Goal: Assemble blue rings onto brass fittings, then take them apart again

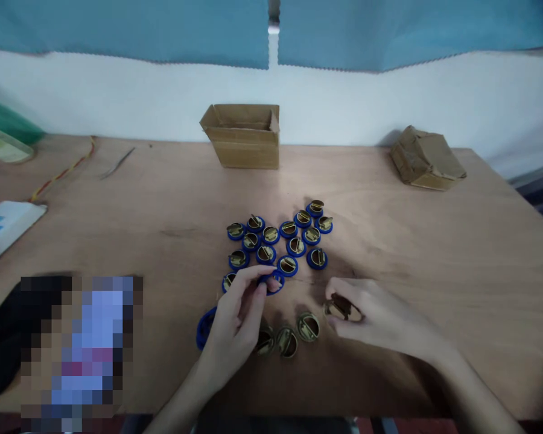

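My left hand (239,319) pinches a blue ring (274,282) between thumb and fingertips, just in front of a cluster of several blue-rimmed brass caps (280,238) laid out on the wooden table (411,241). A bit to the right, my right hand (371,313) curls round a bare brass disc (341,307). Three loose brass discs (292,334) lie between the two hands. More blue rings (204,328) sit partly hidden behind my left wrist.
An open cardboard box (243,135) stands at the back centre and a closed crumpled one (425,158) at the back right. Tweezers (117,163), a red-yellow wire (63,172) and a white packet (4,226) lie to the left. A blurred patch covers the near left.
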The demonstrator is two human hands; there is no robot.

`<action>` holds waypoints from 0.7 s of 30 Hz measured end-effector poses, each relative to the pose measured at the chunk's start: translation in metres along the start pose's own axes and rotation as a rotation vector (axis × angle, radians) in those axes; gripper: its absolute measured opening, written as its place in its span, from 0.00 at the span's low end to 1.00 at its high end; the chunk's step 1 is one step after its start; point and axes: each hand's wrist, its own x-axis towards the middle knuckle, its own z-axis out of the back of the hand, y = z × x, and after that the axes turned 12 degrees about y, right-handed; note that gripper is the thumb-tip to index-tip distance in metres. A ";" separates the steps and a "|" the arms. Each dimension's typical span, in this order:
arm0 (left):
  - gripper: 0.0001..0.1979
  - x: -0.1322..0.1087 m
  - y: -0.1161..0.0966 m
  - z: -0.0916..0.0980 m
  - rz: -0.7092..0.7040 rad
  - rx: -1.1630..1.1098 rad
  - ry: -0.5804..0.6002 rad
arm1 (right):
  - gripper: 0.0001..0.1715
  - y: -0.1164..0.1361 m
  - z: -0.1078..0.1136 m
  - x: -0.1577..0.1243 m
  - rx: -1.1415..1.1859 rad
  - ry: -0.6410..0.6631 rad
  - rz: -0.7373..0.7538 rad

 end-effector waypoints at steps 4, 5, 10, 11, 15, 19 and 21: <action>0.15 0.002 0.001 0.001 0.035 -0.022 -0.024 | 0.08 0.004 -0.007 0.005 -0.042 0.084 0.036; 0.15 0.002 0.001 0.002 0.037 -0.013 -0.018 | 0.08 0.004 -0.008 0.005 -0.029 0.098 0.048; 0.12 0.001 0.000 0.020 0.054 0.100 0.056 | 0.19 0.001 -0.001 0.001 -0.005 0.123 0.057; 0.12 -0.003 0.000 0.026 0.061 0.146 0.050 | 0.20 0.001 0.000 0.001 -0.005 0.109 0.048; 0.12 -0.031 0.010 0.054 0.163 0.430 -0.024 | 0.19 -0.001 -0.003 0.005 -0.084 -0.132 0.063; 0.12 -0.063 0.019 0.077 0.217 0.565 0.015 | 0.15 -0.005 -0.011 0.010 -0.221 -0.365 0.162; 0.12 -0.071 0.020 0.081 0.205 0.585 0.023 | 0.15 -0.006 -0.013 0.011 -0.256 -0.377 0.179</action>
